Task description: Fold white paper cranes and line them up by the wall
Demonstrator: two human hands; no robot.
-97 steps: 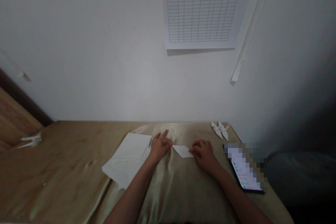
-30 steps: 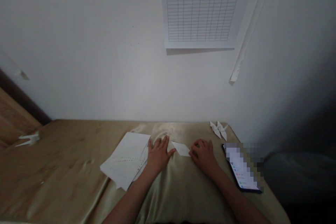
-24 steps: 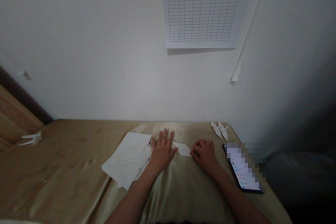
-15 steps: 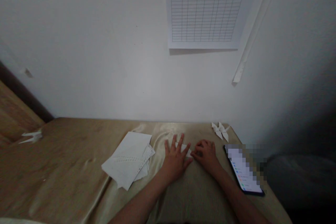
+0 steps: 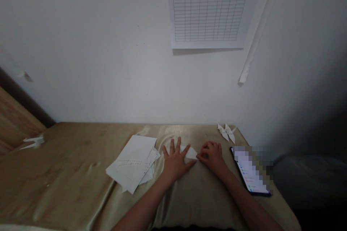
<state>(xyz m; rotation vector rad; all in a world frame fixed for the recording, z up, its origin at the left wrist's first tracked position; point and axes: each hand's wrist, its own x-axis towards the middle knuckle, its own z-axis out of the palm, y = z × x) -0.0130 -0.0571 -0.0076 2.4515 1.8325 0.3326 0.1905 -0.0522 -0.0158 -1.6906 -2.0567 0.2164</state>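
Note:
A small folded piece of white paper (image 5: 191, 153) lies on the cloth-covered table between my two hands. My left hand (image 5: 175, 161) rests flat with its fingers spread, partly over the paper's left side. The thumb and fingertips of my right hand (image 5: 212, 157) are pinched together at the paper's right corner. Part of the paper is hidden under my left fingers. Two folded white paper shapes (image 5: 226, 132), pointed like wings, lie beyond my right hand near the back edge.
A stack of white paper sheets (image 5: 132, 162) lies left of my hands. To the right is a phone (image 5: 248, 173) with a lit screen. A white folded scrap (image 5: 34, 142) sits at the far left. A printed table sheet (image 5: 208, 11) hangs on the wall.
My left hand has slid left, uncovering more of the folded paper. My right hand stays at the paper's right corner. The view has shifted slightly.

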